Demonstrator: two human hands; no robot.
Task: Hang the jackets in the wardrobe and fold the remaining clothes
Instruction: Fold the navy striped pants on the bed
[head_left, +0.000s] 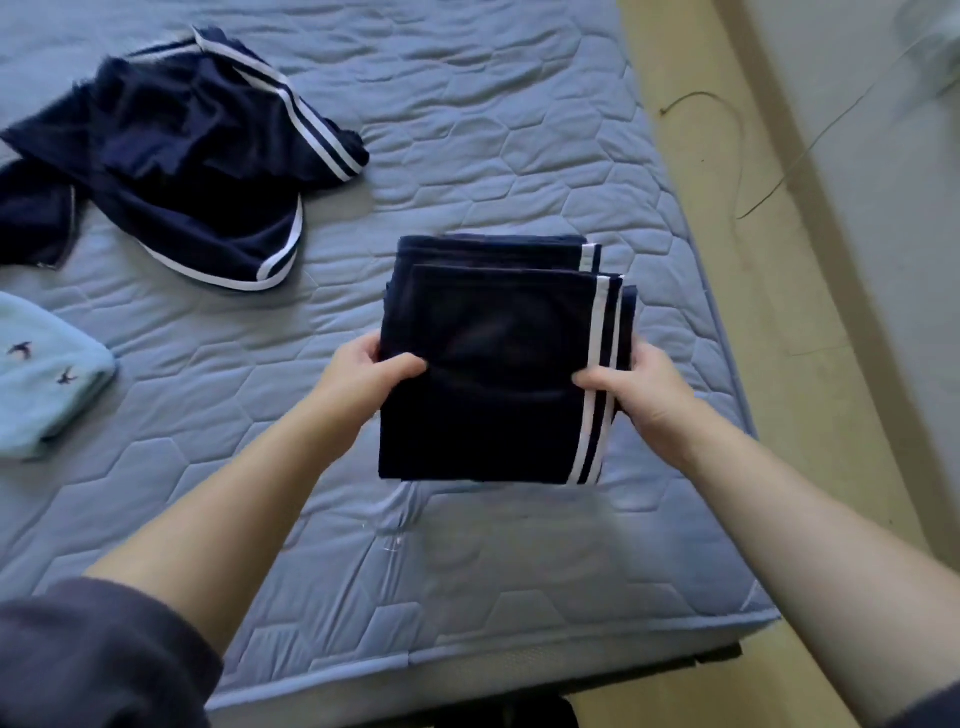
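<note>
A folded navy garment with white side stripes (488, 415) is held above the blue quilted mattress (467, 156). My left hand (363, 379) grips its left edge, thumb on top. My right hand (639, 389) grips its right, striped edge the same way. Just behind it, another folded navy striped piece (493, 252) shows; whether it belongs to the same garment I cannot tell. A crumpled navy garment with white stripes (176, 156) lies unfolded at the far left of the mattress.
A light blue cloth with small bird prints (41, 379) lies at the mattress's left edge. To the right, the mattress ends at a yellowish floor (769, 260) where a thin cable (779, 176) trails. The near mattress corner is at the lower right.
</note>
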